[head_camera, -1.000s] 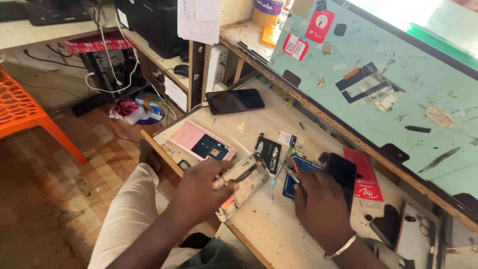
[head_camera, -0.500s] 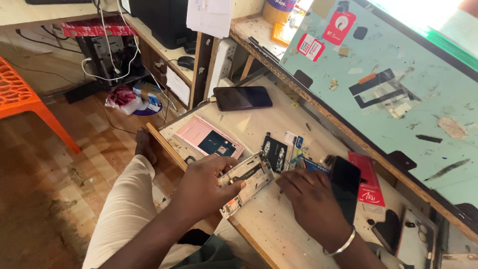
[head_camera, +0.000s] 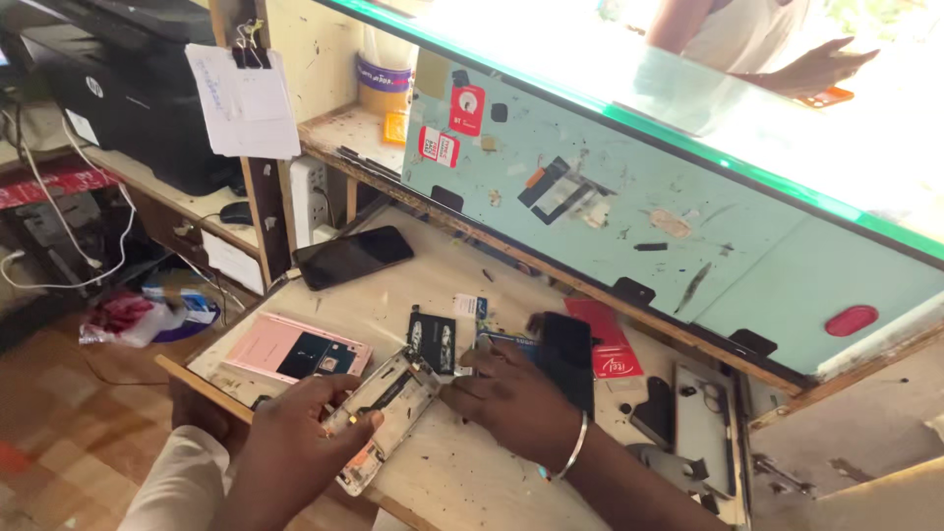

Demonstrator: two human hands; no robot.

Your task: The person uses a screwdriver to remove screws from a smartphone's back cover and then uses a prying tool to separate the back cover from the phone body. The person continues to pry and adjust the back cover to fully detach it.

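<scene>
A dark-screened phone (head_camera: 354, 257) lies on the bench; two red stickers (head_camera: 466, 109) cling to the glass; a red card (head_camera: 608, 340) lies beneath.

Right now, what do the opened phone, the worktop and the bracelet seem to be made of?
Opened phone: pale, probably metal frame, glinting edges.
Worktop: wood board, matte, scratched, stained.
Bracelet on right hand: shiny silver metal, it seems.

my left hand (head_camera: 295, 433) curls palm-down at near left, fingers (head_camera: 359, 421) closed in a grip; my right hand (head_camera: 516, 403) lies just right, fingers bent, wrist bangled.
</scene>
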